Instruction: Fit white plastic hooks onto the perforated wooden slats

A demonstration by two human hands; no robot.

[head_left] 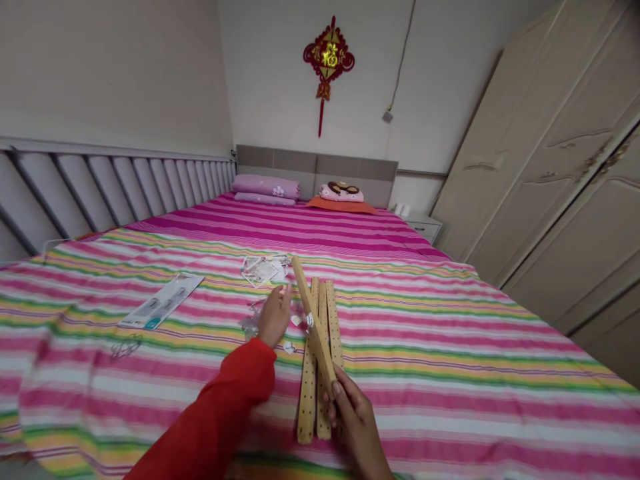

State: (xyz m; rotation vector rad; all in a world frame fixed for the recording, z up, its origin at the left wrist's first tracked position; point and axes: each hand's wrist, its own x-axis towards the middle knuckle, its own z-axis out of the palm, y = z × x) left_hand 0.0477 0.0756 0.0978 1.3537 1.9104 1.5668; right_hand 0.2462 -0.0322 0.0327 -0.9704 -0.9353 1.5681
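Note:
In the head view, my right hand (356, 408) grips the near end of a wooden strip (303, 283), fingers wrapped round it. The strip slants up to the left across several wooden bars dotted with small holes (334, 320), which lie side by side on the bed. A small whitish piece (310, 321) shows on the strip's side. My left hand (276, 315), below a red sleeve, has its fingers stretched out and holds nothing visible. It is beside the strip, over clear plastic bags (250, 325). A small white piece (289, 347) lies on the sheet near it.
A striped sheet (450, 373) covers the bed. Small packets (265, 269) lie beyond my left hand. To the left are a flat blister pack (163, 301) and a crumpled clear wrapper (126, 347). Folded bedding (265, 189) rests by the headboard (355, 177); wardrobes (550, 167) stand right.

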